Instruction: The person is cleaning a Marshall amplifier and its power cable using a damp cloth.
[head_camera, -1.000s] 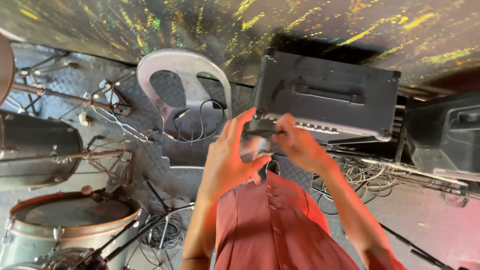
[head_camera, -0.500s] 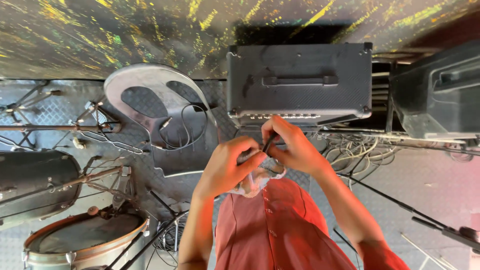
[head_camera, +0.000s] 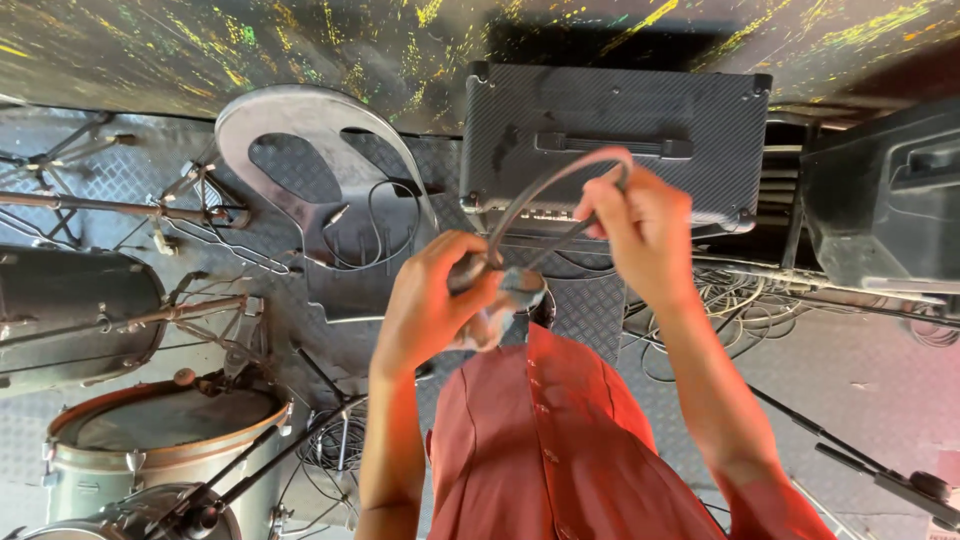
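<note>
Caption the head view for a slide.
Left hand pinches a grey cloth around a cable looped from the right hand, above an amplifier.

A metal floor (head_camera: 880, 380) of grey tread plate runs under everything, with loose cables (head_camera: 740, 300) tangled across it. The wall (head_camera: 300, 50) is dark, spattered with yellow and green paint. A black amplifier (head_camera: 620, 130) stands against it, a second black case (head_camera: 890, 200) beside it. Drums (head_camera: 150, 440) and metal stands (head_camera: 120, 200) crowd one side near a grey cut-out chair back (head_camera: 300, 130), under reddish light
</note>
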